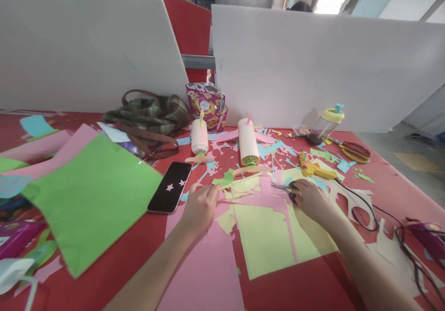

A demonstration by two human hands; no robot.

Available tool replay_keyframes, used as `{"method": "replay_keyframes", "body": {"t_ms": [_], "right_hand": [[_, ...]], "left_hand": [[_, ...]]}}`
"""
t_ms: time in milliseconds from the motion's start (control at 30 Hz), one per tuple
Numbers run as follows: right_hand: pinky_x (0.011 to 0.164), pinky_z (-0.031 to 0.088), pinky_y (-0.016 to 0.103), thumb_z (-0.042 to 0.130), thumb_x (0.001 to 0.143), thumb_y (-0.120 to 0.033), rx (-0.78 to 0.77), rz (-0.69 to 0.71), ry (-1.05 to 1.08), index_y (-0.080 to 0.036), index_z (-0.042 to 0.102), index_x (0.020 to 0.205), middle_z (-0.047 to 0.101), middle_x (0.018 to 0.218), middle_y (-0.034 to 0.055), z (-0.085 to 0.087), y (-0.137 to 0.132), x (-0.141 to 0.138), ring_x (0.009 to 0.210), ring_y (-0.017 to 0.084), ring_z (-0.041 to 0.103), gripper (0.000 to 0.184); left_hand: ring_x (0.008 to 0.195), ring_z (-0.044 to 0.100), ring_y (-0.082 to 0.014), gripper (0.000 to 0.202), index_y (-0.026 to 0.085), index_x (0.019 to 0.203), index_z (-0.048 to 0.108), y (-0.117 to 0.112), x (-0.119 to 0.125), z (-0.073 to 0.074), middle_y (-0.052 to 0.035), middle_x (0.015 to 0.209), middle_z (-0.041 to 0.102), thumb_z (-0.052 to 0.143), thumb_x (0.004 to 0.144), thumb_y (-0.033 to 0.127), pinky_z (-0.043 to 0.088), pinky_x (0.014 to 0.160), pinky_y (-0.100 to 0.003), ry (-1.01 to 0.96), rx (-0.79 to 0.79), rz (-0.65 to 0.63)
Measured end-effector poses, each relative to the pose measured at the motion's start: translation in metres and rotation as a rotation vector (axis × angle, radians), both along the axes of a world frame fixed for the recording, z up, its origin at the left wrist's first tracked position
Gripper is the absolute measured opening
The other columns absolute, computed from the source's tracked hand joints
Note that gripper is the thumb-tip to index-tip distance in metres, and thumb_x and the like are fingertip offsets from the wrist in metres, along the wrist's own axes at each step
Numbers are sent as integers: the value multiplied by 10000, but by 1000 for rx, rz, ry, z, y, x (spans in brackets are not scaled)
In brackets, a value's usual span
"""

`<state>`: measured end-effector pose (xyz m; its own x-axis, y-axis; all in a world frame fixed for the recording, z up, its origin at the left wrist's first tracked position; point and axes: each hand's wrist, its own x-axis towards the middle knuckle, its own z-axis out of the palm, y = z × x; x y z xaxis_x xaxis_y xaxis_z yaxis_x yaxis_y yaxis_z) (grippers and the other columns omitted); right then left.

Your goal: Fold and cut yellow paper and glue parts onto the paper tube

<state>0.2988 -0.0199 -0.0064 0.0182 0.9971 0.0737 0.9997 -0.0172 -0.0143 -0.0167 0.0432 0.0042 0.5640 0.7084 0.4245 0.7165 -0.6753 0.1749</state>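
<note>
Both arms (pixel 160 260) stretched forward, angled inward; left hand (pixel 202 205) pinching yellow strip (pixel 239 181), right hand (pixel 312 200) gripping scissors (pixel 289 188).

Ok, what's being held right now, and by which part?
Right hand: the scissors, by the dark handles. Left hand: at the left end of cut paper; which piece it pinches, I can't tell.

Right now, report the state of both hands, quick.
Left hand: closed, holding cut paper.
Right hand: closed, holding scissors.
</note>
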Motion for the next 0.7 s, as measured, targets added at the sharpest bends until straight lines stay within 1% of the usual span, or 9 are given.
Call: {"method": "replay_keyframes", "body": {"t_ms": [167, 300, 367, 433, 500, 533, 600, 633, 700], "right_hand": [[616, 371, 275, 459, 673, -155, -85, 21, 72, -158, 555, 761, 563, 771, 79, -2, -1, 3, 731, 193, 529, 129], [586, 368, 275, 463, 672, -187, -129, 15, 81, -167, 554, 719, 575, 699, 58, 6, -3, 3, 690, 199, 527, 105], [599, 376, 282, 457, 655, -157, -97, -7, 88, -168, 557, 739, 588, 710, 60, 14, -7, 1, 702, 204, 533, 131], [622, 386, 296, 458, 636, -136, -19, -44, 98, -168, 552, 769, 598, 736, 70, 26, -14, -1, 728, 211, 542, 166], [616, 394, 300, 472, 629, -157, 61, -96, 135, -183, 527, 755, 600, 744, 65, 39, -22, -3, 723, 210, 551, 139], [600, 398, 294, 482, 634, -181, 92, -120, 182, -194, 508, 762, 599, 748, 57, 46, -26, -5, 717, 206, 557, 131], [562, 400, 283, 518, 635, -243, 146, -215, 336, -211, 459, 797, 591, 740, 36, 56, -33, -11, 671, 193, 567, 175], [550, 400, 278, 531, 634, -262, 162, -243, 450, -219, 435, 789, 580, 721, 24, 59, -36, -16, 652, 186, 566, 187], [529, 398, 270, 528, 653, -273, 187, -243, 775, -229, 387, 758, 554, 674, 6, 60, -39, -29, 620, 169, 557, 182]], "left_hand": [[582, 549, -140, 207, 146, 899, 497, 0, 1, -2, -10, 652, 615, 311, 819, 103, 341, 713, -320, -25, -25, -28], [556, 523, -140, 213, 156, 910, 489, -1, 1, -1, -1, 635, 607, 296, 830, 118, 357, 662, -296, -56, -16, -33], [550, 507, -142, 209, 162, 889, 485, -2, 2, 1, 0, 624, 597, 284, 839, 132, 363, 641, -286, -65, -21, -20], [535, 490, -143, 209, 172, 842, 481, -4, 3, 4, 6, 589, 575, 274, 846, 151, 368, 621, -281, -76, -43, 12], [528, 483, -145, 207, 179, 806, 474, -6, 5, 7, 11, 557, 556, 272, 849, 166, 372, 605, -277, -107, -80, 50], [529, 485, -147, 203, 180, 796, 471, -7, 5, 9, 12, 547, 550, 274, 848, 169, 374, 598, -276, -127, -102, 68], [531, 486, -149, 203, 179, 785, 470, -8, 7, 13, 13, 535, 540, 277, 847, 173, 376, 586, -272, -154, -146, 95], [528, 482, -148, 212, 178, 775, 471, -9, 7, 14, 12, 533, 535, 271, 848, 173, 376, 581, -271, -155, -166, 103], [527, 472, -149, 241, 178, 751, 473, -8, 7, 16, 9, 532, 525, 255, 852, 175, 375, 575, -272, -138, -203, 106]]}}
